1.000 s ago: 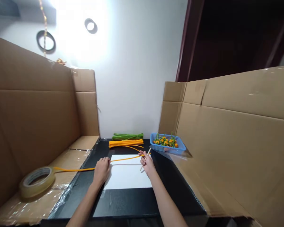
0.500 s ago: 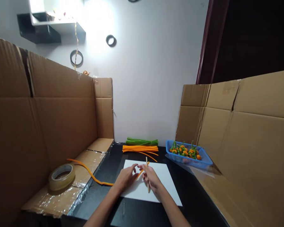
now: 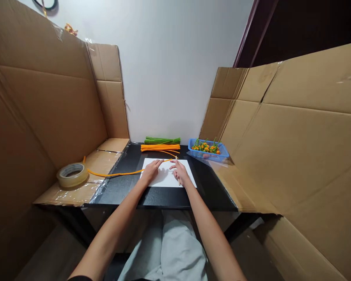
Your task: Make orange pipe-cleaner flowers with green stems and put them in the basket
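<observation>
Room: a pale wall (image 3: 169,78) behind a black bench (image 3: 215,191), with a left cardboard panel (image 3: 61,105) and a right cardboard panel (image 3: 295,156) at its sides.
Orange strip: runs from behind the tape roll (image 3: 71,182), across the bench, under the left hand (image 3: 152,170), and out toward the stick (image 3: 179,181); whether it touches the stick, I cannot tell.
Left hand: palm down over the white paper (image 3: 166,179), fingers close together on the strip; whether they pinch or only press it, I cannot tell.
Right hand (image 3: 180,171): just beside the left one, above the paper, fingers clamped on the stick, index finger extended.
Done: the blue basket (image 3: 219,157) bears orange-and-green pieces (image 3: 204,147) that look already made up.
Left undone: the strip is a plain, mostly straight length; the orange bundle (image 3: 160,148) and green bundle (image 3: 162,140) look largely unused.
Count: one stick, one paper, one tape roll, one basket, one orange bundle, one green bundle, one strip at the hands; the pieces overlap too much to number, as do the loose strands before the orange bundle.
</observation>
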### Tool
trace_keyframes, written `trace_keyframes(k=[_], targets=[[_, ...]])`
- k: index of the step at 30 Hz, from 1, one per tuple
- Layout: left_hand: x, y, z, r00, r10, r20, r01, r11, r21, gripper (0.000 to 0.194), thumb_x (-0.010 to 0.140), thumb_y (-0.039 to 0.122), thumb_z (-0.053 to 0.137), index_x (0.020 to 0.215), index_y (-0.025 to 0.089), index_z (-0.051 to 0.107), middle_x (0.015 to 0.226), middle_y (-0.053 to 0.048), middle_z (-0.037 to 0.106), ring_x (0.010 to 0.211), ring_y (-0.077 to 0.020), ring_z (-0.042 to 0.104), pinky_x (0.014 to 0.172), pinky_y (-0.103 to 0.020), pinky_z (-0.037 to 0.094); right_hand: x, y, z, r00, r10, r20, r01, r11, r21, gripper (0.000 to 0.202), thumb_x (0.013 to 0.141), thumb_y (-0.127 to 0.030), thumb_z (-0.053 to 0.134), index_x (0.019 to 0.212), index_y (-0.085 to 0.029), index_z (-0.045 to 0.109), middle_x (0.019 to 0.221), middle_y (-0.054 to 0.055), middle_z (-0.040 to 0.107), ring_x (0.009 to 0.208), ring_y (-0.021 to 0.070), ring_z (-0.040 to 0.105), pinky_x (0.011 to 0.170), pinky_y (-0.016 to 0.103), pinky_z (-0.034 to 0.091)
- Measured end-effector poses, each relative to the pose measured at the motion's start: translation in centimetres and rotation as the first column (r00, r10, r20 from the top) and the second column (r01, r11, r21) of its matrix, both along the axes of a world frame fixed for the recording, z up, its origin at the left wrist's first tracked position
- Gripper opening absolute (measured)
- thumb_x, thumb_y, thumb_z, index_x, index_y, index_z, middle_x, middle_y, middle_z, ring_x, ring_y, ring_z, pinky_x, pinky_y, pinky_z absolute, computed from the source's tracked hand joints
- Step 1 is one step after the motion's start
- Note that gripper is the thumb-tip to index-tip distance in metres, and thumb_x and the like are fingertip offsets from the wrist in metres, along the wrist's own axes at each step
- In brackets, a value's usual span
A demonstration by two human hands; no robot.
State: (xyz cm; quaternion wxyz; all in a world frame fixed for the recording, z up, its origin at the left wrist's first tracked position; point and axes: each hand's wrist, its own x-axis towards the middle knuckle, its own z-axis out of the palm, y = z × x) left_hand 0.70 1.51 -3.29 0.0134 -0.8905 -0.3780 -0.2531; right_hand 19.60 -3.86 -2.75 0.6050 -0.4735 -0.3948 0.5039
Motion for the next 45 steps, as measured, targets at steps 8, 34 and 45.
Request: trace_keyframes(k=[8,34,45], targets=[[1.5,0.7,0.2,1.0,0.027,-0.002,-0.027,0.999,0.043,0.041,0.1,0.018,0.04,0.136,0.027,0.056,0.102,-0.007,0.063,0.088,-0.0175,0.063,0.078,-0.026,0.049,-1.7,2.2,0.0,0.997,0.075,0.028,-0.077,0.995,0.059,0.037,0.078,-0.033,0.066,0.111,-0.017,0.061,0.073,-0.002,0.066,0.038,0.005,0.047,0.034,0.015,0.029],[2.2,1.7,-0.3,0.992,0.101,0.077,-0.108,0.989,0.1,0.026,0.102,0.025,0.042,0.103,0.019,0.067,0.092,-0.007,0.067,0.081,-0.0184,0.064,0.061,-0.025,0.038,-2.3,3.6,-0.8,0.997,0.036,0.07,-0.05,0.978,0.205,0.051,0.069,-0.06,0.071,0.088,-0.013,0.071,0.073,0.002,0.067,0.036,0.0029,0.042,0.036,0.018,0.024],[2.0,1.4,-0.6,0.977,0.11,0.183,-0.14,0.978,0.156,0.028,0.101,0.022,0.042,0.096,0.019,0.069,0.086,-0.005,0.068,0.075,-0.0169,0.064,0.06,-0.025,0.037,-2.2,2.4,0.7,0.9,-0.006,0.437,-0.121,0.957,0.263,0.057,0.09,-0.057,0.05,0.126,-0.017,0.068,0.076,0.001,0.066,0.044,0.0072,0.046,0.045,0.022,0.036]])
